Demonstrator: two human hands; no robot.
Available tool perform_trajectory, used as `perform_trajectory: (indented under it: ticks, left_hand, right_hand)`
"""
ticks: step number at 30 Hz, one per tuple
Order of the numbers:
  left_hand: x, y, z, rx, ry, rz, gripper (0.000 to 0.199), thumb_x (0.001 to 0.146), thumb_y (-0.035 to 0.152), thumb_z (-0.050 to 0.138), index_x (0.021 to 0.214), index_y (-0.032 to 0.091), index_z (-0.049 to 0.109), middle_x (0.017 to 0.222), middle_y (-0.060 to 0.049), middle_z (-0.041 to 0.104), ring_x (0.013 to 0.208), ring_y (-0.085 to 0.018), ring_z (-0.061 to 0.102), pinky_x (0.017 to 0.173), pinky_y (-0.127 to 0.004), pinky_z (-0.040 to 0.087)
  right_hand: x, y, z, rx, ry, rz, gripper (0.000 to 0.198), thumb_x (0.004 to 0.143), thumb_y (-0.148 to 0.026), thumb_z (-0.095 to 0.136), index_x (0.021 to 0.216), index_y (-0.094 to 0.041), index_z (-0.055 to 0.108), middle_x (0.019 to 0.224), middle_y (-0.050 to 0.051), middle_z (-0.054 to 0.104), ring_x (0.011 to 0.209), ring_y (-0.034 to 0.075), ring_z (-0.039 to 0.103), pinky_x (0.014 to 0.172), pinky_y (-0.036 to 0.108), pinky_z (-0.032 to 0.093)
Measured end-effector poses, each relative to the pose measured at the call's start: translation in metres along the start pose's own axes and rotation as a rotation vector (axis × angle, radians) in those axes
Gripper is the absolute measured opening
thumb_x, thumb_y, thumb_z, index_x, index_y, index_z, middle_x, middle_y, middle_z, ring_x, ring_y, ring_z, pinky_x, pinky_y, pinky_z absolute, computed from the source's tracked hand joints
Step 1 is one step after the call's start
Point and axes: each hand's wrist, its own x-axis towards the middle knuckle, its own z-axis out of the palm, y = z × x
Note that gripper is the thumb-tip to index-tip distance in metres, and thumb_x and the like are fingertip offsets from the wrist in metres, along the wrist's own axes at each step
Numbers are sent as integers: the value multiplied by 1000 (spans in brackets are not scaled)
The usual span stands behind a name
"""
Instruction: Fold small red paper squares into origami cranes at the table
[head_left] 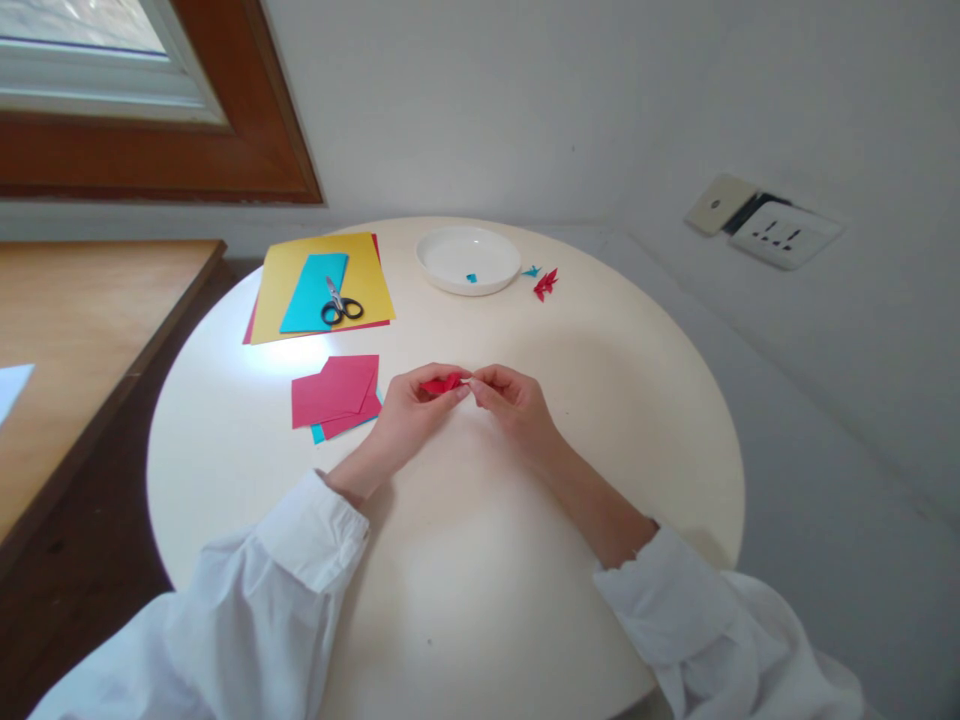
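Observation:
A small piece of red folded paper (441,384) is pinched in my left hand (411,412), thumb and fingers closed on it above the middle of the round table. Its shape is partly covered by my fingers. My right hand (517,405) is closed too, its thumb and forefinger pinching at the paper's right end beside my left fingertips. Left of my hands lie several red paper squares (334,392), with blue paper (318,434) showing underneath. Small folded red paper figures (546,286) and a blue one (532,271) lie beyond my hands.
A white plate (427,272) with a small blue paper piece (471,278) stands at the back of the white table (450,580). Black-handled scissors (341,308) rest on blue paper (304,300) over yellow sheets (274,290). A wooden surface (90,320) is at left; walls stand behind and right.

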Motion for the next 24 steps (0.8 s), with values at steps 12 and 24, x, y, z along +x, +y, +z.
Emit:
perform_trajectory:
  ticks: [12,24]
  left_hand:
    - [2,-3,-3,41,-36,31,17,67,30,70,72,16,64,69,-1,63,66,-13,56,63,-25,43]
    - [2,-7,-3,-25,-22,-7,15,65,28,72,69,16,64,67,-1,62,67,-13,56,65,-25,44]
  right_hand:
    - [3,6,-3,151,-139,127,23,67,-39,63,63,-17,59,54,-4,46,55,9,39,57,27,30]
    - [2,2,-1,42,-40,79,24,63,-41,66,61,-18,60,55,-4,49,56,9,40,58,26,34]
